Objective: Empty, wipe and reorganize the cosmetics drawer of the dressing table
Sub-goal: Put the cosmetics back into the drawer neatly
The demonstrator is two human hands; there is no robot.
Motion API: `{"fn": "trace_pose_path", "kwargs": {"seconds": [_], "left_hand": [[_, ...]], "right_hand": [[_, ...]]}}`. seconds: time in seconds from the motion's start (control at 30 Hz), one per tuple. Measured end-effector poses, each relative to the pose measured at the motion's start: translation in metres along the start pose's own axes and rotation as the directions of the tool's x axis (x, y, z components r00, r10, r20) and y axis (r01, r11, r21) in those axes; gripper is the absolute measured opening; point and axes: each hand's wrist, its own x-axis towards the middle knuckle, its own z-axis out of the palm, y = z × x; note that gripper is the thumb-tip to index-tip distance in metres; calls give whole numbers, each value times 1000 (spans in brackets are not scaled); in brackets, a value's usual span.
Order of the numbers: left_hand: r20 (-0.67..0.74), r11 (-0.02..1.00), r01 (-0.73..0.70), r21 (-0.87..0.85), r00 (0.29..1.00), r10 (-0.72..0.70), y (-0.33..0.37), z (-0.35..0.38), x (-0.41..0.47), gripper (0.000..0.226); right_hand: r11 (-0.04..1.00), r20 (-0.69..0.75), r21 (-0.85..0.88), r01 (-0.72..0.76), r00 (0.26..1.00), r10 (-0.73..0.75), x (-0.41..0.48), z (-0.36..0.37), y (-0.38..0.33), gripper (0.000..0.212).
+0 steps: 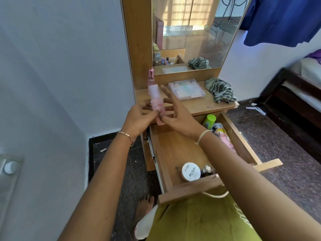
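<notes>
The wooden drawer (160, 153) of the dressing table stands pulled out below my arms. Inside it lie a white round jar (190, 171), a small dark bottle (207, 169), a green-capped bottle (209, 121) and a pink-and-yellow tube (224, 136). Above the drawer's back left corner, both hands meet around a bundle of pink cosmetics (156, 98), the tallest a pink spray bottle with a shiny cap. My left hand (139, 119) grips the bundle's lower end. My right hand (177, 113) pinches it from the right with the other fingers spread.
On the tabletop (199, 106) sit a clear plastic organiser box (186, 89) and a crumpled green striped cloth (221, 91), below a mirror (192, 32). A white wall is to the left, a dark bed frame (295, 101) to the right.
</notes>
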Motion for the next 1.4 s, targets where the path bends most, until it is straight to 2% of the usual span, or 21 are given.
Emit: {"fn": "trace_pose_path", "kwargs": {"seconds": [0.1,0.2,0.27,0.4,0.5,0.63,0.83,0.97,1.1,1.17,1.23,1.33,1.4], "left_hand": [[244,999,43,-29,969,-35,-5,7,-27,19],[308,994,32,105,949,-63,-16,19,-46,24],[296,979,38,199,950,-97,-24,26,-55,29],[244,939,15,345,964,-105,-37,38,-64,27],[217,911,0,412,971,-99,-43,44,-66,26],[194,889,-27,458,979,-70,-48,49,-65,26],[153,846,-78,527,988,-4,-48,53,-60,25],[131,829,-88,553,991,18,-50,53,-58,24],[118,833,-82,547,993,21,-54,52,-57,23],[110,839,-85,537,993,30,-55,52,-56,23],[88,854,-82,513,995,43,-54,50,-53,22],[-12,901,-69,427,997,82,-49,42,-46,17],[-107,926,-70,370,987,117,-41,35,-37,12]], "right_hand": [[998,74,-41,-57,995,60,-35,-13,15,90],[983,105,-85,-163,980,171,-61,-18,33,77],[965,144,-76,-251,955,260,-74,-17,43,65],[925,221,-247,-288,913,344,-84,-9,60,60],[892,280,-363,-270,881,381,-85,-5,68,61],[884,361,-389,-259,840,405,-84,1,74,57],[851,373,-478,-218,827,421,-77,8,79,57],[763,368,-640,-96,833,413,-72,7,80,57],[711,386,-701,-57,808,445,-71,8,82,58],[705,378,-707,-58,811,446,-70,7,84,61],[737,337,-671,-83,851,403,-68,4,82,63],[808,162,-578,-116,954,253,-60,-4,75,52],[844,4,-518,-141,986,167,-51,-12,69,38]]}}
